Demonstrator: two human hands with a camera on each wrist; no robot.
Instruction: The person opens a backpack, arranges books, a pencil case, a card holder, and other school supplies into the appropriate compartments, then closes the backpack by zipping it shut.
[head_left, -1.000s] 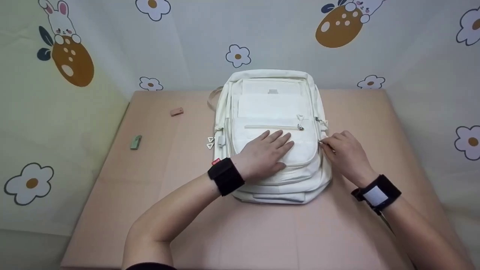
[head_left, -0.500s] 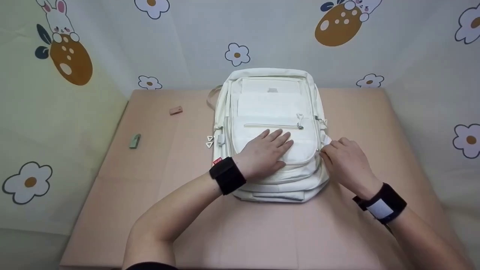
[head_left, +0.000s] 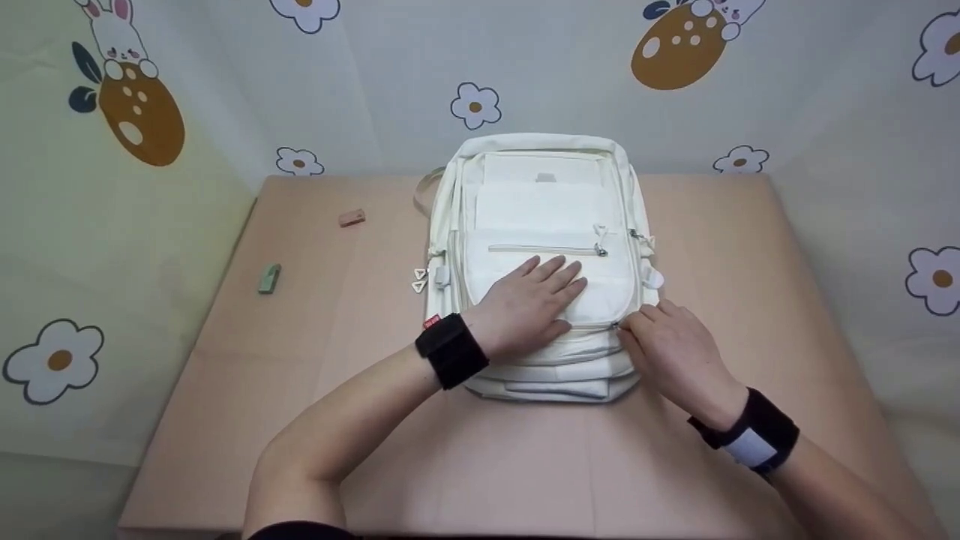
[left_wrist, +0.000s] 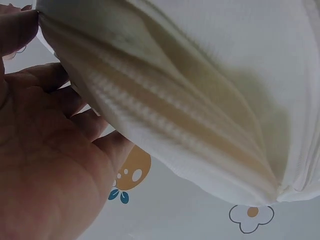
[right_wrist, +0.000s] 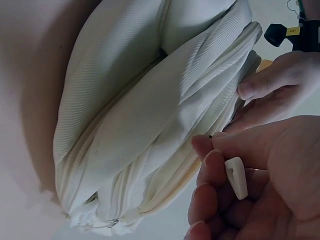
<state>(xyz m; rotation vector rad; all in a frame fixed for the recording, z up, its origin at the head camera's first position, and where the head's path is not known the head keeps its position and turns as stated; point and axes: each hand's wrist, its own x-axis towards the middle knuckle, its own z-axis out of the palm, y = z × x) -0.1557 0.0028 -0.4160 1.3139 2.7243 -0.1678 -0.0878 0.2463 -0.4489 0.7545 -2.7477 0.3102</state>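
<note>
A cream-white backpack point(head_left: 551, 202) lies front up on the table in the head view. My left hand point(head_left: 525, 307) rests flat on its front pocket, fingers spread just below a short horizontal zipper point(head_left: 544, 250). At the pocket's lower right corner, my right hand point(head_left: 675, 356) pinches a zipper pull between thumb and forefinger. The pull's white looped tag point(right_wrist: 237, 177) hangs against the curled fingers in the right wrist view. Seen from the left wrist, a fold of the pocket point(left_wrist: 165, 110) gapes with zipper teeth along it.
On the table point(head_left: 495, 465), left of the backpack, lie a small pink block point(head_left: 352, 218) and a small green block point(head_left: 269, 279). Triangular zipper tags point(head_left: 419, 281) hang at the bag's left side. A patterned cloth point(head_left: 375, 82) surrounds the table's back and sides.
My right hand has drawn the zipper pull down the pocket's right side to its lower corner, coming nearer to me. My left hand stays in place on the backpack.
</note>
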